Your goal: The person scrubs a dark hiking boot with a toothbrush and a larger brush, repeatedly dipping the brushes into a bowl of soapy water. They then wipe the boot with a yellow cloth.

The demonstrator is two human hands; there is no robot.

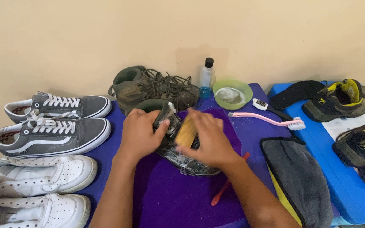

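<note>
Left hand (139, 134) grip clenched on collar of olive boot (178, 145), lying on purple cloth (178, 194). Right hand (210, 139) grip wrapped around wooden brush (186, 131), pressed onto boot. Matching boot (153, 86) just behind both grips. Bottle (207, 78), green bowl (232, 93), pink brush (267, 119) beyond right grip. Grey sneakers (51, 122) well left of left grip.

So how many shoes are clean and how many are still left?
None can be called finished. Right now the left hand steadies a soapy olive boot while the right hand scrubs it with a wooden brush. Its partner boot, the grey sneakers and the white sneakers sit untouched beside them.
</note>
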